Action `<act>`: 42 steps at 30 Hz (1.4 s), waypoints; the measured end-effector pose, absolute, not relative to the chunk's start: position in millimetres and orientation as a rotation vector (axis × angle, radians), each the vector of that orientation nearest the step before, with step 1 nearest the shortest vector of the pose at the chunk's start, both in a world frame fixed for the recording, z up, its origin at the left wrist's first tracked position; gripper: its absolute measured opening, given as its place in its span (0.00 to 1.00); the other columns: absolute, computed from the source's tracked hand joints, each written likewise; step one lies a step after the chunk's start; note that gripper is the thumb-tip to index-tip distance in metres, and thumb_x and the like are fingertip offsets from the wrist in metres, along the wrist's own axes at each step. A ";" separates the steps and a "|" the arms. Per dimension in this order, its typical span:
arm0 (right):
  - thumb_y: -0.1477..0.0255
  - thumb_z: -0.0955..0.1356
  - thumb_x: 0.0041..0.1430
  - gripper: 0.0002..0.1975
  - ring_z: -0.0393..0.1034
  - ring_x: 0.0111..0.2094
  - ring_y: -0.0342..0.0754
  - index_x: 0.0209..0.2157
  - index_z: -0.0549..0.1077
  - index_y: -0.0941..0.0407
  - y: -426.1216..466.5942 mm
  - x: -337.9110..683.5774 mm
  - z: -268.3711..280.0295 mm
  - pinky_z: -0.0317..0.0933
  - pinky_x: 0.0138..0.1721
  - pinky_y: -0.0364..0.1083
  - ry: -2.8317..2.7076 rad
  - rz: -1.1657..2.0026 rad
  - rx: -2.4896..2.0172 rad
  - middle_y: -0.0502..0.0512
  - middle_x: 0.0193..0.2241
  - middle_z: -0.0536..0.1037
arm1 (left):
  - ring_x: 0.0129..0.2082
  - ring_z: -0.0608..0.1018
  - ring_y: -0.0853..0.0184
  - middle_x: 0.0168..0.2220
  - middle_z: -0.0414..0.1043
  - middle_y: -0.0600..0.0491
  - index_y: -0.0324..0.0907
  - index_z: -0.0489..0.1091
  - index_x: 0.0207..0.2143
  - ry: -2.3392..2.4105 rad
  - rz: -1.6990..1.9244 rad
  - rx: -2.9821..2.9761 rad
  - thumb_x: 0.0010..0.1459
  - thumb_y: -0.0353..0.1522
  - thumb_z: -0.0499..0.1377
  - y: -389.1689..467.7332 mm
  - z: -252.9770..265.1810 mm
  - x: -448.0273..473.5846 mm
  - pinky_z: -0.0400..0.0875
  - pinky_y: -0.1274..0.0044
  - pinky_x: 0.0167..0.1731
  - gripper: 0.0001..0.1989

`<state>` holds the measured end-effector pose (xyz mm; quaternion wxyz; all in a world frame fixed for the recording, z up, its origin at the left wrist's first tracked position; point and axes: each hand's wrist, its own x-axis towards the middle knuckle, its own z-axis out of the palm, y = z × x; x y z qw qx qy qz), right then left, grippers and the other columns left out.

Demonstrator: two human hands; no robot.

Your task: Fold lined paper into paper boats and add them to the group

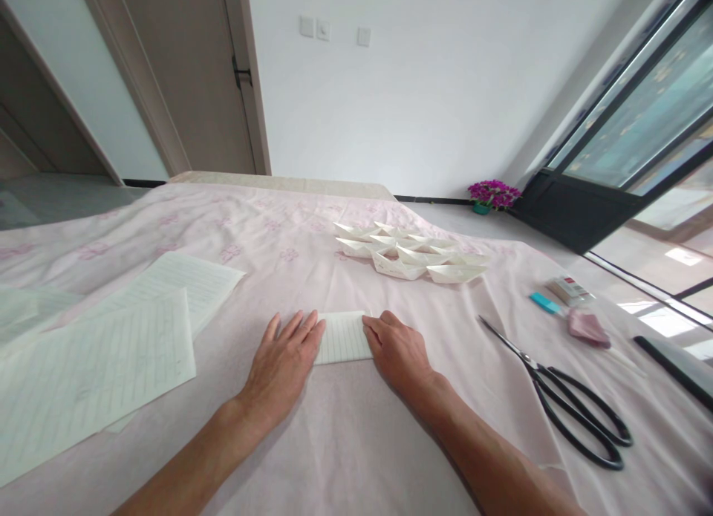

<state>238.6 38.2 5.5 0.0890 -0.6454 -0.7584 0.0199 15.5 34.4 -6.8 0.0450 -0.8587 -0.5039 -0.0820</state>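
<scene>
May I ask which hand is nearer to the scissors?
Right hand: it is left of the scissors; the left hand is farther, at the left edge of the folded paper.

No wording is showing legibly anywhere. Ahead of the right hand (398, 345) and off to its right, a box (569, 290) is carrying red and dark print, too small for reading. Left of the left hand (290, 345), the sheets (111, 367) are showing ruled lines, with no letters or numbers standing out clearly.
</scene>
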 end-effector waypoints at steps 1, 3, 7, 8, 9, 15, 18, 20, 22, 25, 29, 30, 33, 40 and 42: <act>0.64 0.57 0.71 0.16 0.66 0.32 0.43 0.40 0.74 0.49 38.0 239.0 5.6 0.44 0.28 0.45 -2.258 0.039 -1.918 0.51 0.34 0.72 | 0.62 0.65 0.55 0.63 0.62 0.50 0.45 0.64 0.60 -1.547 -0.247 -2.625 0.65 0.27 0.49 34.3 -5.6 15.5 0.55 0.54 0.60 0.21; 0.65 0.58 0.71 0.14 0.65 0.34 0.45 0.41 0.74 0.49 37.8 239.4 6.0 0.45 0.30 0.46 -2.267 -0.043 -1.912 0.51 0.35 0.72 | 0.62 0.65 0.55 0.64 0.62 0.50 0.45 0.64 0.60 -1.558 -0.244 -2.630 0.65 0.29 0.51 34.5 -3.0 15.3 0.55 0.54 0.60 0.21; 0.68 0.59 0.69 0.12 0.62 0.39 0.51 0.43 0.73 0.50 37.9 237.8 7.2 0.48 0.36 0.48 -2.330 -0.269 -1.884 0.55 0.39 0.71 | 0.62 0.65 0.54 0.63 0.62 0.49 0.45 0.64 0.59 -1.582 -0.227 -2.637 0.65 0.32 0.54 35.2 3.7 18.6 0.55 0.54 0.60 0.20; 0.69 0.59 0.69 0.12 0.61 0.40 0.52 0.42 0.73 0.51 37.9 236.9 7.5 0.49 0.38 0.49 -2.356 -0.306 -1.867 0.56 0.40 0.71 | 0.61 0.66 0.54 0.63 0.63 0.48 0.44 0.65 0.58 -1.600 -0.219 -2.629 0.65 0.34 0.55 35.2 5.6 21.5 0.55 0.54 0.60 0.20; 0.71 0.59 0.68 0.11 0.60 0.41 0.53 0.43 0.73 0.51 37.9 235.9 8.0 0.49 0.39 0.49 -2.385 -0.332 -1.847 0.57 0.41 0.71 | 0.60 0.67 0.53 0.62 0.65 0.46 0.43 0.66 0.58 -1.623 -0.213 -2.612 0.64 0.35 0.55 34.9 7.3 25.4 0.55 0.53 0.60 0.20; 0.74 0.60 0.67 0.09 0.60 0.42 0.52 0.42 0.71 0.52 38.3 232.7 11.1 0.49 0.40 0.49 -2.554 -0.323 -1.728 0.56 0.42 0.71 | 0.56 0.70 0.50 0.57 0.67 0.34 0.31 0.67 0.55 -1.782 -0.194 -2.431 0.64 0.37 0.55 27.3 9.0 59.6 0.49 0.51 0.61 0.23; 0.75 0.60 0.67 0.08 0.61 0.41 0.51 0.41 0.70 0.52 37.7 232.6 11.5 0.50 0.38 0.48 -2.586 -0.273 -1.719 0.56 0.42 0.71 | 0.60 0.66 0.48 0.61 0.61 0.30 0.27 0.63 0.58 -1.852 -0.176 -2.363 0.65 0.35 0.53 22.6 4.4 68.3 0.46 0.50 0.62 0.25; 0.76 0.60 0.66 0.09 0.62 0.41 0.52 0.42 0.69 0.52 34.5 230.8 11.4 0.50 0.37 0.48 -2.570 -0.243 -1.736 0.56 0.41 0.71 | 0.63 0.62 0.48 0.63 0.58 0.31 0.27 0.61 0.60 -1.875 -0.178 -2.365 0.66 0.35 0.51 21.2 0.5 67.5 0.45 0.49 0.62 0.26; 0.78 0.60 0.66 0.10 0.62 0.41 0.52 0.42 0.69 0.53 28.3 226.2 11.6 0.50 0.37 0.49 -2.524 -0.231 -1.766 0.57 0.41 0.71 | 0.65 0.60 0.48 0.65 0.56 0.32 0.29 0.59 0.62 -1.889 -0.201 -2.393 0.66 0.36 0.49 21.0 -4.0 63.1 0.45 0.48 0.61 0.26; 0.75 0.58 0.67 0.10 0.62 0.42 0.55 0.42 0.69 0.55 17.0 214.6 12.3 0.50 0.38 0.51 -2.425 -0.223 -1.823 0.61 0.42 0.71 | 0.67 0.56 0.47 0.67 0.51 0.34 0.31 0.56 0.64 -1.881 -0.260 -2.446 0.67 0.37 0.45 21.8 -12.0 54.8 0.46 0.46 0.60 0.27; 0.61 0.59 0.68 0.15 0.60 0.44 0.58 0.41 0.69 0.57 8.6 199.9 10.6 0.51 0.41 0.54 -2.291 -0.194 -1.884 0.63 0.42 0.70 | 0.68 0.53 0.47 0.68 0.48 0.35 0.33 0.54 0.65 -1.838 -0.306 -2.486 0.68 0.38 0.42 22.7 -20.4 47.6 0.45 0.44 0.60 0.28; 0.59 0.59 0.68 0.17 0.60 0.44 0.58 0.42 0.69 0.57 8.1 198.2 9.3 0.51 0.42 0.54 -2.263 -0.194 -1.894 0.63 0.42 0.70 | 0.67 0.53 0.48 0.68 0.48 0.36 0.34 0.54 0.65 -1.831 -0.308 -2.490 0.68 0.37 0.42 23.0 -21.5 46.4 0.45 0.44 0.60 0.28; 0.60 0.61 0.67 0.15 0.59 0.44 0.57 0.44 0.68 0.57 8.2 199.5 4.6 0.51 0.44 0.54 -2.256 -0.203 -1.882 0.63 0.43 0.70 | 0.67 0.54 0.49 0.68 0.49 0.38 0.36 0.54 0.65 -1.810 -0.299 -2.504 0.67 0.37 0.43 23.8 -22.3 42.3 0.45 0.45 0.60 0.27; 0.66 0.61 0.67 0.17 0.58 0.48 0.57 0.55 0.65 0.54 6.5 220.9 1.8 0.49 0.46 0.53 -2.307 -0.202 -1.832 0.62 0.51 0.68 | 0.68 0.53 0.50 0.69 0.49 0.43 0.41 0.54 0.66 -1.777 -0.254 -2.536 0.67 0.35 0.43 25.1 -20.2 25.3 0.47 0.49 0.61 0.26; 0.67 0.60 0.68 0.17 0.58 0.49 0.56 0.57 0.64 0.53 6.4 227.6 2.0 0.49 0.47 0.53 -2.310 -0.188 -1.831 0.61 0.52 0.68 | 0.68 0.53 0.50 0.69 0.49 0.45 0.41 0.54 0.66 -1.769 -0.240 -2.543 0.67 0.34 0.43 24.6 -19.1 19.6 0.49 0.49 0.61 0.26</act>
